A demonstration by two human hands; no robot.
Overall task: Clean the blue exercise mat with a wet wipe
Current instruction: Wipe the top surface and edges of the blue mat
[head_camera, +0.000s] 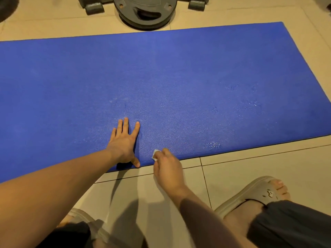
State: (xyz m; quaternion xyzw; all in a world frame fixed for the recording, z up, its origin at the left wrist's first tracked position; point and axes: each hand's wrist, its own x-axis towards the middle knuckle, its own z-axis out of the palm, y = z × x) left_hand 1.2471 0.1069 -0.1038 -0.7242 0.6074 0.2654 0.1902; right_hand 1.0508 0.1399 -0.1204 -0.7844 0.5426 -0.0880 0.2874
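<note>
Fingers (126,126) of the left hand (123,144) are lying straight and spread, pressing flat on the blue exercise mat (161,77). The right hand (168,169) is pinching a small bunched wet wipe (155,155) in its curled fingers, right at the mat's near edge in the lower centre of the frame. The mat is stretching across the whole middle of the frame on the tiled floor (250,169), its far edge running just below a weight plate (145,13) at the top centre. A glistening damp patch (213,145) is showing by the mat's near edge, to the right of the wipe. The wipe is looking light, limp and damp, so it is probably going to ball up and drag on the pebbled surface. Spreading it under flat fingers would likely be giving more contact than a pinch at one corner. The mat is appearing soft, thin and light, likely to creep or ripple on smooth tiles, so the flat left palm seems to be serving as the brace, best kept close beside the stroke.
</note>
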